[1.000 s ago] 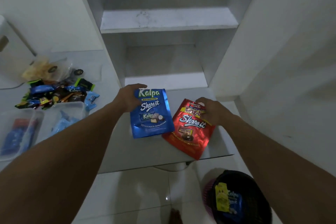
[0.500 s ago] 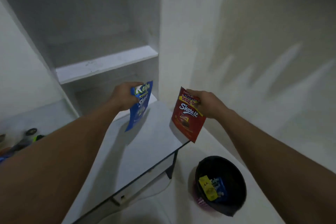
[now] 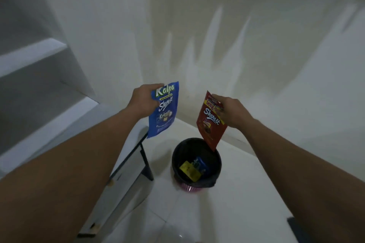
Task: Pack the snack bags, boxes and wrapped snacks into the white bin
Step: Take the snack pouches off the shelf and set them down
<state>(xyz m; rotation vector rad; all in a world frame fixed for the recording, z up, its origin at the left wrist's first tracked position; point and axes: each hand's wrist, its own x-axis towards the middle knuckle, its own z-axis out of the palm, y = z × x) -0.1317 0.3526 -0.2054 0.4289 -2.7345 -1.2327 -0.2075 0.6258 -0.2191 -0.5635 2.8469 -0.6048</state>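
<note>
Fingers (image 3: 155,102) of your left hand (image 3: 144,100) pinch the blue Kalpa bag (image 3: 165,112) by its upper edge. It hangs upright at frame centre, above the tabletop (image 3: 106,110) corner. Fingers (image 3: 218,104) of your right hand (image 3: 233,113) pinch the red Share-it bag (image 3: 210,124) near the top. It's tilted, btm corner overlapping the bin (image 3: 176,163) rim. Bin sits on the floor (image 3: 237,193), lower centre, w/ a yellow-and-blue packet (image 3: 190,169) inside.

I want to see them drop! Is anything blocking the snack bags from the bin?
Nothing visible does. The shiny red snack bag, pinched by the right hand, hangs over the open round black-lined bin. The shiny blue snack bag in the left hand hangs further left, near the white table's corner.
</note>
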